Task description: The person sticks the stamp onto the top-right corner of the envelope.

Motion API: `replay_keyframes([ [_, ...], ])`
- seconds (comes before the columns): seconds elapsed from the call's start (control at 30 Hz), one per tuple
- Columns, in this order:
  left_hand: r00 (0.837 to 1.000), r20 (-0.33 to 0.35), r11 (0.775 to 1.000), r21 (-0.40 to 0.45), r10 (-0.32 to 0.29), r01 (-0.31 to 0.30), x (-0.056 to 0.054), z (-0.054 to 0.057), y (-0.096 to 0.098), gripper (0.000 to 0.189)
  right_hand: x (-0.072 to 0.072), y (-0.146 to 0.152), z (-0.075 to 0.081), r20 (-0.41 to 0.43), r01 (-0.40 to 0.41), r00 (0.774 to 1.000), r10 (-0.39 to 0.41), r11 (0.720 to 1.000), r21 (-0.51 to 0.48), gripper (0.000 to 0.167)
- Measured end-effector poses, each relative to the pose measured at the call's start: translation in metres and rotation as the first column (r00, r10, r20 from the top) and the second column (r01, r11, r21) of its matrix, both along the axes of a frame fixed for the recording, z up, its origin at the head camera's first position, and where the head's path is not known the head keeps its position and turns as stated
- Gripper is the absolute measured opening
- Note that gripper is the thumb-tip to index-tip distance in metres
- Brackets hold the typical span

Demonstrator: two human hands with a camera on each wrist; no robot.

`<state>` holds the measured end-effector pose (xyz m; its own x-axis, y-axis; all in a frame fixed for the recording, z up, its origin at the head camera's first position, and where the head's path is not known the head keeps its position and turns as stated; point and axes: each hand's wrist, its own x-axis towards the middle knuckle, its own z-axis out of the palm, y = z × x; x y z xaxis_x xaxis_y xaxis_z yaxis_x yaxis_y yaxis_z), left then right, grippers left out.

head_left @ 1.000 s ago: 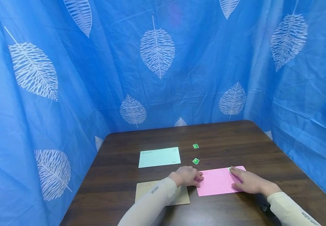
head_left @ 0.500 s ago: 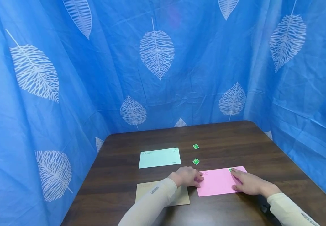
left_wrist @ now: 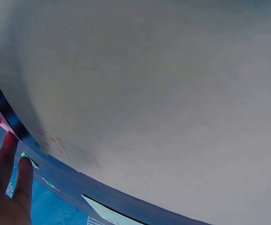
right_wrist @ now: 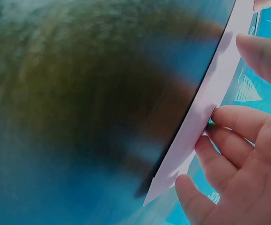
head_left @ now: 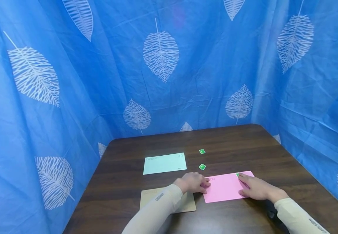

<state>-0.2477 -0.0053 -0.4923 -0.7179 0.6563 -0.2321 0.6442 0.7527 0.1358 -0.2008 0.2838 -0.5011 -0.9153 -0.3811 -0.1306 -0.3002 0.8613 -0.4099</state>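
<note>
Both hands flat on the pink envelope, thin matte paper rectangle lying near the front edge of the dark wood-grain table. Left hand rests on the envelope's left edge, fingers relaxed and extended, nothing clasped. Right hand lies on the right side, fingers straight, index tip pressing a small green square sticker at the top right corner of the envelope; right wrist view shows that fingertip touching a green speck right at the paper edge. No pinch on either side, just flat pressure. 2 more glossy green square stickers loose on the table beyond the envelope: nearer one, farther one. Pale mint envelope lies flat to the left of them, well apart from the hands. Brown kraft envelope sits under the left forearm, partly covered by the beige sleeve. Blue curtain with white leaf print hangs round 3 sides
</note>
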Motion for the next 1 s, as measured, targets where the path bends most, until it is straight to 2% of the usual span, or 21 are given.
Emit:
replay_keyframes([
  [0.27,1.000,0.016,1.000,0.021,0.008,-0.008,0.0045,-0.0044,-0.0020,0.041,0.0024,-0.0007,-0.0066,0.022,0.017,1.000,-0.017,1.000,-0.016,0.078],
  [0.63,1.000,0.014,1.000,0.018,0.003,-0.004,-0.0017,-0.0010,0.0001,0.042,0.0008,0.0010,-0.0019,-0.008,0.012,1.000,-0.012,1.000,-0.025,0.077],
  [1.0,1.000,0.011,1.000,0.000,-0.001,0.001,-0.0017,-0.0006,0.0010,0.041,-0.0027,-0.0022,-0.0005,-0.058,-0.001,0.998,0.001,1.000,-0.011,0.072],
])
